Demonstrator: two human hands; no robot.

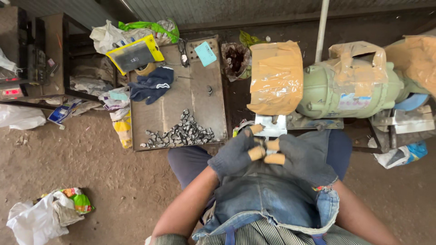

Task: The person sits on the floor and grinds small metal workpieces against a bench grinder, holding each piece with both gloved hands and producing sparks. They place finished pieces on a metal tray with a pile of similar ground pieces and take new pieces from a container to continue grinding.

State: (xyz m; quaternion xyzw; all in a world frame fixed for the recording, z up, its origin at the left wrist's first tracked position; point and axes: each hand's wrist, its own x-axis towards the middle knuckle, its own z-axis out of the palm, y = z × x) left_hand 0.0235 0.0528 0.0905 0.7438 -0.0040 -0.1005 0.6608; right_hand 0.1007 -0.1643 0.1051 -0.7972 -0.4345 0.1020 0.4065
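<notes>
Metal tray point(200, 97) bears small, perhaps metal, pieces point(181, 133).

You have one view only, from the camera on your head, looking almost straight down past your chest and lap. Your gloved left hand point(236, 154) and right hand point(305, 156) sit close below the lens, just under centre. The metal tray point(177, 97) lies at 10 o'clock, the taped green machine point(345, 86) at 2 o'clock, and the dirt floor point(91, 168) runs out to 8 o'clock.
</notes>
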